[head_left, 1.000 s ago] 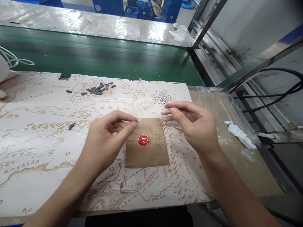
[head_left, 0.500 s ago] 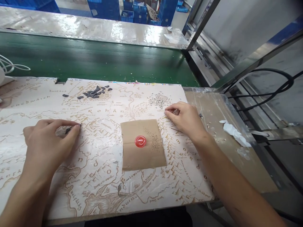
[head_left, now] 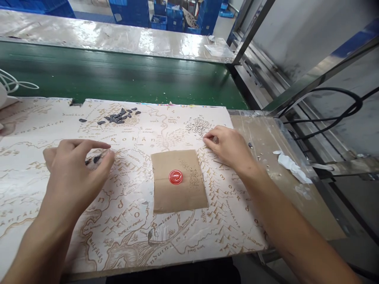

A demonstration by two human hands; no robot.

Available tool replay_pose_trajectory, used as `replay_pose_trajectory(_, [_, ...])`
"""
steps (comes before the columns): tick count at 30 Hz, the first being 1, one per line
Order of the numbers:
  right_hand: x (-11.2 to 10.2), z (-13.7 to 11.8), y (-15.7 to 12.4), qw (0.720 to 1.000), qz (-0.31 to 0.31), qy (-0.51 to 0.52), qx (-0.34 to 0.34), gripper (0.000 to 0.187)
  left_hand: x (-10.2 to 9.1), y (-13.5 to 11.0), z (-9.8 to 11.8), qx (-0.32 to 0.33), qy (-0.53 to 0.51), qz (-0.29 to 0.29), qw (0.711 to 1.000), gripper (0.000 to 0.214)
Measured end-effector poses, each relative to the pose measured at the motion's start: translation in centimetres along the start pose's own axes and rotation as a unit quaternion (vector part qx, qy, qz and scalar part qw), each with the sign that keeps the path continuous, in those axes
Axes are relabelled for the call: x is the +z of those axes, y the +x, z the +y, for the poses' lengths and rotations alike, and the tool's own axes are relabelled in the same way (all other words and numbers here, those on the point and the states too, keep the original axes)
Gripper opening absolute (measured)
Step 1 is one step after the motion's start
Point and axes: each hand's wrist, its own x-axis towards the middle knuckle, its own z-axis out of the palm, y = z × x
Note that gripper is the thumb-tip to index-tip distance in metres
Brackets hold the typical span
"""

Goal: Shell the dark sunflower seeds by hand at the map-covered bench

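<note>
A printed parchment-style map sheet [head_left: 133, 232] covers the bench, and a brown kraft paper square [head_left: 179, 197] lies on it with a red wax seal [head_left: 175, 177] near its middle. My left hand [head_left: 74, 169] hovers over the map, fingers apart, around small dark flakes [head_left: 96, 159]. A heap of similar dark flakes [head_left: 117, 117] lies farther back. My right hand [head_left: 227, 146] rests its curled fingertips on the map beside a patch of tiny pale specks [head_left: 198, 126]. Whatever its fingertips cover is hidden.
A green conveyor belt [head_left: 118, 79] runs behind the bench, with a shiny metal-topped table [head_left: 103, 39] beyond it. To the right lie a crumpled white tissue [head_left: 291, 165], a steel frame [head_left: 319, 75] and black cables [head_left: 334, 106]. Blue crates [head_left: 177, 15] stand far back.
My left hand has lifted slightly and moved right, its fingers spreading over the dark flakes. My right hand has barely moved, and the kraft paper and seal stay in place.
</note>
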Motion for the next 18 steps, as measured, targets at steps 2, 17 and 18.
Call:
replay_pose_trajectory(2, [-0.2, 0.2, 0.2, 1.000, -0.017, -0.014, -0.008, 0.020, -0.2, -0.2, 1.5, -0.002, -0.018, 0.011, 1.000, 0.036])
replay_pose_trajectory(17, [-0.2, 0.4, -0.8, 0.980, 0.070, 0.175, 0.068, 0.017, 0.8, -1.9, 9.6, 0.097, -0.182, -0.104, 0.973, 0.023])
replay_pose_trajectory(18, [-0.3, 0.7, -0.7, 0.980, 0.072, 0.169, 0.074, 0.018, 0.9, -1.8, 9.5, 0.101, -0.178, -0.109, 0.973, 0.023])
